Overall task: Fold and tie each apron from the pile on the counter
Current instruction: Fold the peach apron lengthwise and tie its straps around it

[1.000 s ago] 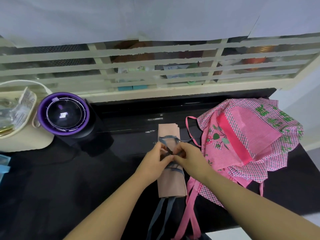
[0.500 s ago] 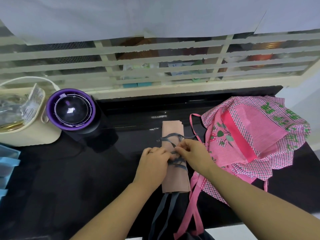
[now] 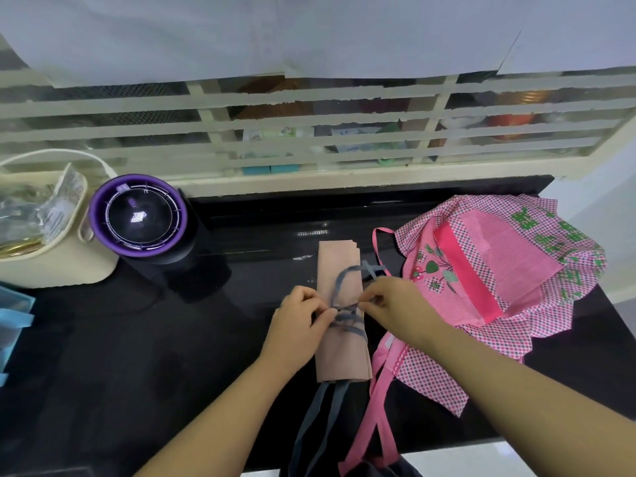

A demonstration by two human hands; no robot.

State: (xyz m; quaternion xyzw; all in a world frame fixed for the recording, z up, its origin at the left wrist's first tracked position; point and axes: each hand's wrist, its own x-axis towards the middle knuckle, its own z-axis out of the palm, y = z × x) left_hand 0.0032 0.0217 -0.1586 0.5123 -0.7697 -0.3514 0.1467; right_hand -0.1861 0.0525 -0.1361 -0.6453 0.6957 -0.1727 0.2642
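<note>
A beige apron [image 3: 339,352], folded into a narrow bundle, lies lengthwise on the black counter [image 3: 137,339]. Grey straps [image 3: 347,275] loop over its upper half and cross at a knot near its middle. My left hand [image 3: 297,325] pinches a strap at the knot from the left. My right hand [image 3: 392,302] pinches a strap from the right. Two grey strap ends [image 3: 320,418] hang off the counter's near edge. A pink checked apron [image 3: 499,287] lies crumpled to the right, its pink straps [image 3: 375,418] trailing forward.
A purple-rimmed black cylindrical appliance [image 3: 144,222] stands at the back left, next to a cream basket [image 3: 58,259] with packets. Blue items [image 3: 13,325] sit at the left edge. A slatted window frame [image 3: 309,132] runs behind the counter.
Both hands have drawn slightly apart at the knot, pulling the grey straps sideways. The loop above the knot has shrunk and lies flatter on the bundle.
</note>
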